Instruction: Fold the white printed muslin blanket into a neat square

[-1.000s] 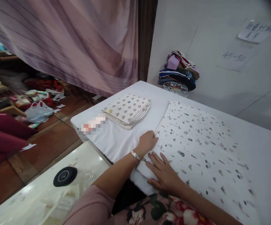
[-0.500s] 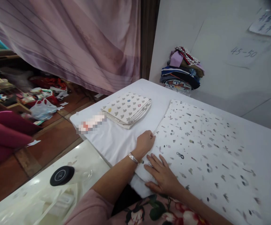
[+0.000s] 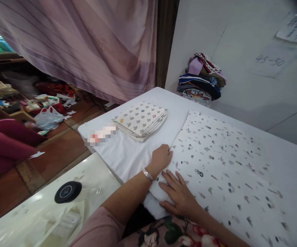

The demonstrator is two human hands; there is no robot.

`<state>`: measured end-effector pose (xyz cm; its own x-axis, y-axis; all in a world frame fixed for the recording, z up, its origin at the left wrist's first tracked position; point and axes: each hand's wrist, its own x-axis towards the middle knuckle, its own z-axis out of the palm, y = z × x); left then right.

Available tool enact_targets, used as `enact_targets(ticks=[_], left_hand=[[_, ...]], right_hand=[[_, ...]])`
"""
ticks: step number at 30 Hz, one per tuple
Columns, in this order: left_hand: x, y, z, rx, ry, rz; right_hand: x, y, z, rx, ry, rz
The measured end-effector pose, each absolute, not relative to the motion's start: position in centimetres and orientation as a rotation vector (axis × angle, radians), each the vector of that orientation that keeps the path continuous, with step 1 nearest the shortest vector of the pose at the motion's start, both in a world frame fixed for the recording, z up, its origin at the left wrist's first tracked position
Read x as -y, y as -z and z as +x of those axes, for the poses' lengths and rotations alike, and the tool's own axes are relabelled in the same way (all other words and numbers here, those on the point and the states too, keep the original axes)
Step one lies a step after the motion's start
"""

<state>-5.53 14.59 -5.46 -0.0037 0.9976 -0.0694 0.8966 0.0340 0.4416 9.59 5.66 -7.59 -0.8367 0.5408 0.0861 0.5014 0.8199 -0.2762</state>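
A white cloth (image 3: 215,164) printed with small grey plants and rainbows lies spread over the white-covered table. My left hand (image 3: 161,158), with a silver bracelet at the wrist, is closed at the cloth's left edge, its fingers curled down onto the fabric. Close by, my right hand (image 3: 180,195) rests flat on the near left corner of the cloth, fingers spread. The cloth's near edge hangs over the table edge below that hand. Beyond my left hand sits a folded cream cloth (image 3: 140,120) with grey mouse-head shapes.
Left of the folded cloth is a blurred-out item (image 3: 102,133). A glossy cream surface (image 3: 97,175) at the lower left carries a round black object (image 3: 68,192). Folded clothes (image 3: 202,80) are stacked by the wall. A pink curtain (image 3: 107,51) hangs behind; bags and boxes litter the floor.
The view has shifted slightly, so everything appears a little farther right. Both hands keep nearly the same places on the printed cloth.
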Motion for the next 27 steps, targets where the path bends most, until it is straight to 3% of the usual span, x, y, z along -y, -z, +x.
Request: enact_targets(ticks=[13, 27], left_hand=[[-14.5, 5.4, -5.4, -1.735, -0.454, 2.211], [-15.1, 6.7, -5.4, -1.843, -0.681, 1.774]], right_hand=[[-5.7, 7.4, 9.5, 2.875, -0.401, -0.84], [-5.8, 7.7, 9.6, 2.816, -0.396, -0.817]])
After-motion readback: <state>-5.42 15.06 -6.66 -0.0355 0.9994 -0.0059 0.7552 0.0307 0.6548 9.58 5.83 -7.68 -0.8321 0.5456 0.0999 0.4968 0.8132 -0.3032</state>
